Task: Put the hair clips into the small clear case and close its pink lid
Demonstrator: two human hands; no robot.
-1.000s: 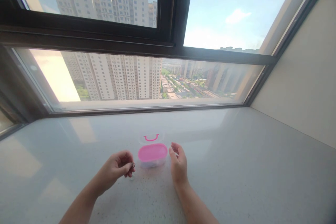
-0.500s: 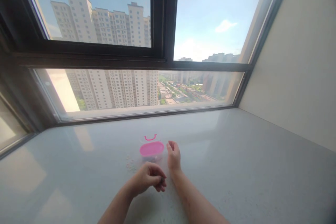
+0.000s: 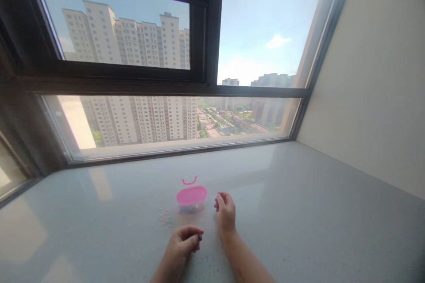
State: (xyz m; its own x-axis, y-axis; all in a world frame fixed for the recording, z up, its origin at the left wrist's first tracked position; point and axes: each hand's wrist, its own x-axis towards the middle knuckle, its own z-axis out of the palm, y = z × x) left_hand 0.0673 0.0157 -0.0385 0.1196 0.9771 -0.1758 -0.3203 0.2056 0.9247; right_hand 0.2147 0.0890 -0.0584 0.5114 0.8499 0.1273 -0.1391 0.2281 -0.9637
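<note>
1. Small dark item [image 3: 199,237]: pinched at the left hand [image 3: 182,244] fingertips, low over the tabletop [image 3: 299,212]. Too small to tell its shape.
2. Pink-lidded box [image 3: 191,198]: small oval container, clear body, pink lid on, upright on the tabletop. Sits just beyond both hands, right hand [image 3: 226,213] just beside it, not touching.
3. Pale loops [image 3: 165,217]: a few tiny light rings, loose cluster flat on the tabletop, just left of the box, ahead of the left hand.
</note>
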